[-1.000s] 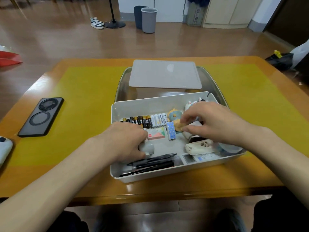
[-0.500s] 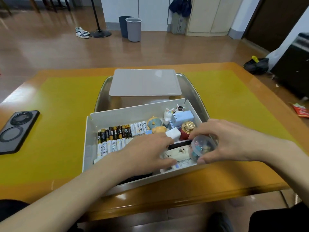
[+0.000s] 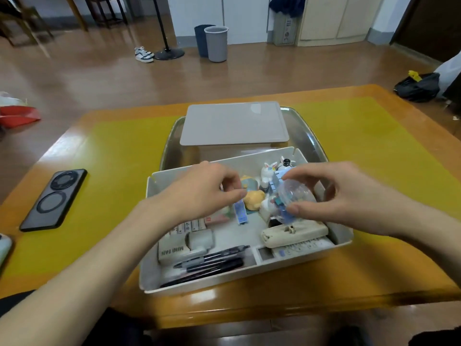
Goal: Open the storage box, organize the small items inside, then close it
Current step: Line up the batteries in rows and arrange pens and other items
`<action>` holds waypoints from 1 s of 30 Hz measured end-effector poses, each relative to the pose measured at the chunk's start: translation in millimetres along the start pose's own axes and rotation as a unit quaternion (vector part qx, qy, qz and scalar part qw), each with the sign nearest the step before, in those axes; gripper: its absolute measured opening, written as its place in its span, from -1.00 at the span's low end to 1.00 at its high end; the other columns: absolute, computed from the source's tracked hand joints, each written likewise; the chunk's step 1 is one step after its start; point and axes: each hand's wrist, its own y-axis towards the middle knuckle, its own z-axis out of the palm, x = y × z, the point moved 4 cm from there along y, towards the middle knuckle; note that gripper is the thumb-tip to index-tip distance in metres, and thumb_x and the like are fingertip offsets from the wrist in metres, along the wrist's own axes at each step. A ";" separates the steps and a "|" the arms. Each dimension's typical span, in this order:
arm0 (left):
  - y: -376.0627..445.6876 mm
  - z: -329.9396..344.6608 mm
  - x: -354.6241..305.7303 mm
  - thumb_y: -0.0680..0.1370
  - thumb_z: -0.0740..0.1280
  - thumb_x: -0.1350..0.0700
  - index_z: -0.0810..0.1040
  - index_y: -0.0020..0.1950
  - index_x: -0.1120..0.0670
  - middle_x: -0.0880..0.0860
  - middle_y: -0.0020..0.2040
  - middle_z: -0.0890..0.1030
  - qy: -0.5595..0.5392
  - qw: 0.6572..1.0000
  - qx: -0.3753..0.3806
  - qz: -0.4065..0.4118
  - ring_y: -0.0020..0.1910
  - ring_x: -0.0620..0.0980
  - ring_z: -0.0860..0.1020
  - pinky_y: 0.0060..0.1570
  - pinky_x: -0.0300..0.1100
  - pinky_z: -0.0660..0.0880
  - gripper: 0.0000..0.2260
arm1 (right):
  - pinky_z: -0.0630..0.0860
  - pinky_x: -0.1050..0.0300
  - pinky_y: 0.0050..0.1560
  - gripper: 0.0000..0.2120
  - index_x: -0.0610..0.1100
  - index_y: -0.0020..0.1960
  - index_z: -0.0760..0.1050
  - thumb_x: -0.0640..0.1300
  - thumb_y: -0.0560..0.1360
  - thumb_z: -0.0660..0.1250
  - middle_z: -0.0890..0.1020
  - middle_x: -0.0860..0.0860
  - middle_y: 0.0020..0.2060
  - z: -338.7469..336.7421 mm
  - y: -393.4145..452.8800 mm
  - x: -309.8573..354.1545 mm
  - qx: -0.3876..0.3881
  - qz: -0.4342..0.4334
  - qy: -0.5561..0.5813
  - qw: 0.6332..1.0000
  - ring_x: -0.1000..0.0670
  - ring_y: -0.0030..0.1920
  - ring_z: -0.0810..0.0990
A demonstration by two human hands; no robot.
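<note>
White plastic, the open storage box sits at the near edge of the yellow-topped surface, half on a metal tray. Its lid lies flat on the tray just behind it. The right hand has its grip closed around a clear capsule ball, thumb below and fingers above, raised over the box's right side. The left hand hovers over the middle with a narrow grip, thumb and forefinger pinching a small blue strip. Inside lie black pens along the near wall, a mini fan box, a cream-coloured power strip, batteries and little figurines. A black phone rests well apart to the left.
</note>
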 end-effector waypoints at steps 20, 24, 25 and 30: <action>-69.6 35.1 54.2 0.38 0.45 -0.24 0.46 0.09 -0.13 -0.13 0.01 0.49 0.190 0.972 0.137 -0.023 0.00 -0.02 0.52 -0.20 -0.09 0.47 -0.61 | 0.49 0.05 0.27 -0.46 0.05 0.41 0.42 0.00 0.47 0.46 0.50 0.11 0.28 119.3 58.3 52.4 0.156 -0.165 -0.140 0.964 0.06 0.26 0.46; -70.0 33.0 53.8 0.38 0.43 -0.26 0.45 0.07 -0.14 -0.13 -0.01 0.49 0.193 0.972 0.132 -0.019 0.00 -0.03 0.51 -0.22 -0.11 0.44 -0.62 | 0.50 0.12 0.21 -0.49 0.05 0.38 0.45 0.06 0.47 0.47 0.52 0.13 0.25 113.3 58.6 51.2 0.133 -0.168 -0.161 0.963 0.09 0.22 0.47; -70.0 32.2 53.7 0.38 0.42 -0.28 0.45 0.07 -0.14 -0.14 -0.01 0.49 0.194 0.972 0.131 -0.019 0.00 -0.03 0.51 -0.23 -0.11 0.44 -0.62 | 0.50 0.14 0.18 -0.49 0.05 0.36 0.46 0.07 0.46 0.48 0.53 0.13 0.21 111.4 58.3 50.6 0.125 -0.168 -0.167 0.964 0.09 0.19 0.48; -67.3 26.4 53.5 0.41 0.32 -0.36 0.46 0.15 -0.15 -0.17 0.06 0.51 0.213 0.971 0.110 -0.016 0.09 -0.04 0.52 -0.18 -0.13 0.41 -0.57 | 0.46 0.15 0.20 -0.49 0.04 0.36 0.49 0.11 0.45 0.49 0.54 0.13 0.20 101.4 56.6 51.9 0.137 -0.145 -0.153 0.968 0.11 0.18 0.48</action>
